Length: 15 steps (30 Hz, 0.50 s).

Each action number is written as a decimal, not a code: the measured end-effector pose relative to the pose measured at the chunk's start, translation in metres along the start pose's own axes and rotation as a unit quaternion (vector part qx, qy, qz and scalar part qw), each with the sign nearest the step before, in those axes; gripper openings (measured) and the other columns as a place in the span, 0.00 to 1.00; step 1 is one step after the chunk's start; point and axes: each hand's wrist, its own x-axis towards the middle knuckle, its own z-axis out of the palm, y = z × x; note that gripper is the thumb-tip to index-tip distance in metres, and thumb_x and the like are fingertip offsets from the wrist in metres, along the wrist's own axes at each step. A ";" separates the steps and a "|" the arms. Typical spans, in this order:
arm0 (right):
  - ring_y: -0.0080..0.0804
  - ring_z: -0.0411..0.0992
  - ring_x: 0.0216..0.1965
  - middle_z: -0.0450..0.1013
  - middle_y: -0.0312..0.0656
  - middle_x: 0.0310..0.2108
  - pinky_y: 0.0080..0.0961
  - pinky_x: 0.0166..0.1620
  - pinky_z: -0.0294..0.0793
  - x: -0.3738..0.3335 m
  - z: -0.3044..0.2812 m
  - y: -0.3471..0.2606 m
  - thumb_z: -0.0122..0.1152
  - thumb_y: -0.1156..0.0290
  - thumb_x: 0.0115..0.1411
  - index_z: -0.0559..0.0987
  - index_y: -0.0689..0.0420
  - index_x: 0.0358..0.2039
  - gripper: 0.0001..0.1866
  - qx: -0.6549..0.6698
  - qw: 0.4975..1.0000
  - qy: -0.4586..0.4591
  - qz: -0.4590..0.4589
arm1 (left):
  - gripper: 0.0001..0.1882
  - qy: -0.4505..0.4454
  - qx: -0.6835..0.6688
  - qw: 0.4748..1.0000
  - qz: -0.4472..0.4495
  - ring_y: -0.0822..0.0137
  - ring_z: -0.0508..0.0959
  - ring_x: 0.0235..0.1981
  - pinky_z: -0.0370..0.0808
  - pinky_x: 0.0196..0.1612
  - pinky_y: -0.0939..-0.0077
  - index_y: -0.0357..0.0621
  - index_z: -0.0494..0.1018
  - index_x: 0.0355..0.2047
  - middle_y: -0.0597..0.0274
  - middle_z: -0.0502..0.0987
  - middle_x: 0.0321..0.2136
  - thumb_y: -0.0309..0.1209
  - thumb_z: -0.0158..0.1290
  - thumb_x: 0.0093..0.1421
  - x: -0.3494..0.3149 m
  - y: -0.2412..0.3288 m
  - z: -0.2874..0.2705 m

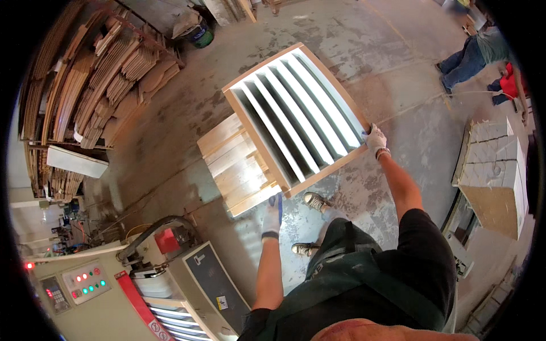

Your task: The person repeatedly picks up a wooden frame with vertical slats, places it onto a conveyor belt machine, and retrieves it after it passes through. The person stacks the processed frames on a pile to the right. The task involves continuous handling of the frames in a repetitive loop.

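Observation:
A rectangular wooden frame (267, 145) with several long white slats set across it lies tilted in front of me. My right hand (375, 139), in a pale glove, is closed on the frame's right corner. My left hand (273, 215), in a white glove with blue on the fingers, reaches toward the near left corner. Its fingers look stretched out; whether they touch the frame I cannot tell. Partly under the frame is a stack of pale wooden boards (236, 170), its right part hidden by the frame.
Wooden pieces (108, 74) fill a rack at the far left. Near left stands a machine with a lit button panel (85, 282); slatted work shows inside it. A strapped pale stack (492, 165) stands at right. Beyond it, another person (475, 54) stands at the far right.

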 end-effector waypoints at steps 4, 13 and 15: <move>0.44 0.70 0.58 0.72 0.46 0.55 0.41 0.58 0.68 0.008 0.017 0.015 0.65 0.52 0.57 0.68 0.50 0.64 0.37 -0.037 0.996 0.042 -0.069 | 0.24 0.033 -0.065 0.993 -0.090 0.43 0.77 0.47 0.73 0.53 0.61 0.37 0.68 0.58 0.37 0.76 0.45 0.43 0.43 0.72 0.073 0.026 0.005; 0.50 0.70 0.54 0.72 0.51 0.50 0.44 0.56 0.71 -0.034 0.010 -0.008 0.72 0.59 0.50 0.73 0.56 0.54 0.32 -0.046 0.995 0.080 -0.038 | 0.33 0.097 -0.259 0.931 -0.240 0.40 0.75 0.53 0.70 0.57 0.58 0.32 0.70 0.56 0.35 0.77 0.49 0.53 0.40 0.72 0.079 0.013 0.017; 0.51 0.71 0.53 0.72 0.52 0.50 0.44 0.55 0.72 -0.060 0.025 0.002 0.73 0.59 0.48 0.74 0.57 0.51 0.31 -0.008 0.998 0.061 -0.027 | 0.38 0.086 -0.167 0.952 -0.240 0.38 0.76 0.52 0.70 0.57 0.56 0.31 0.72 0.55 0.33 0.77 0.49 0.59 0.37 0.70 0.071 0.012 -0.001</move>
